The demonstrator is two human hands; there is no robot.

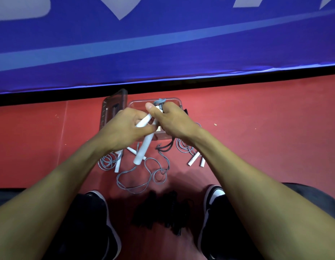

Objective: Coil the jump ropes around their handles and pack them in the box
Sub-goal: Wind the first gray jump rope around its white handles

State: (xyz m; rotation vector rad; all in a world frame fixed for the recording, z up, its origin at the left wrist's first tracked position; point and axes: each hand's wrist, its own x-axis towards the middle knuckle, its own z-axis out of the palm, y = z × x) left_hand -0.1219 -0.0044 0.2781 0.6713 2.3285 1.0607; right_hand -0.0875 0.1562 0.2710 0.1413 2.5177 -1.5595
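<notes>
right hand (174,119) fingers curl tight around the top ends of two white handles (144,145), thumb up, grey rope (160,100) bunched above the knuckles. left hand (125,128) pinches the same handles lower down. their rope trails in loops (140,177) to the red floor (256,128). the clear box (174,100) sits just behind the hands, lid (114,107) at its left. two more ropes lie on the floor, one at left (110,160), one at right (189,149).

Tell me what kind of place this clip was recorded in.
Probably an indoor sports hall or court: a red sports-type floor, a blue printed banner along its edge, and jump ropes lying about.
</notes>
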